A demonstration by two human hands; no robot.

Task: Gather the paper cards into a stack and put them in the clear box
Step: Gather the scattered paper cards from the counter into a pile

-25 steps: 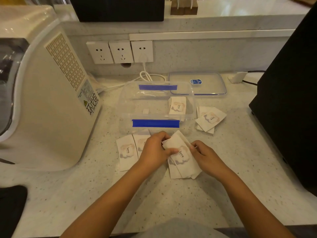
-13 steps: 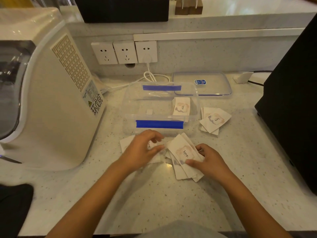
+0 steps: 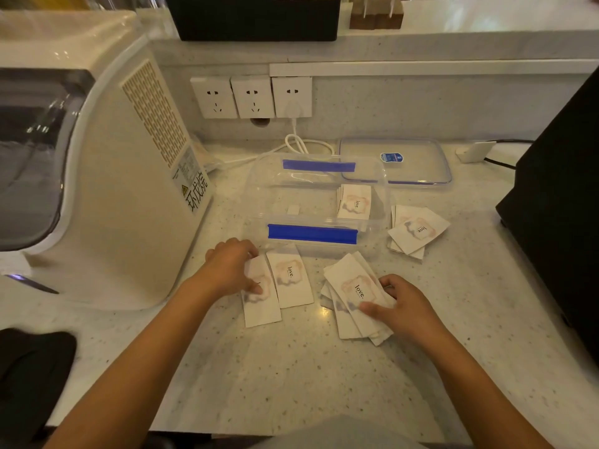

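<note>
The clear box (image 3: 256, 202) with blue clips stands open mid-counter, a small stack of cards (image 3: 355, 202) lying in its right end. Just in front of it, two white "love" cards (image 3: 291, 280) lie side by side; my left hand (image 3: 231, 268) presses down on the left one. A fanned stack of cards (image 3: 353, 296) lies to the right of them, with my right hand (image 3: 400, 307) gripping its right edge. Another loose pile of cards (image 3: 416, 231) rests right of the box.
The box's clear lid (image 3: 418, 157) lies behind the box. A large cream appliance (image 3: 107, 176) fills the left side, a black machine (image 3: 560, 189) the right. Wall sockets (image 3: 252, 97) and a white cable (image 3: 298, 144) sit at the back. A dark object (image 3: 29, 367) lies front left.
My left hand left the fanned stack and moved left onto the two cards by the box. My right hand stays on the stack, now flatter on the counter.
</note>
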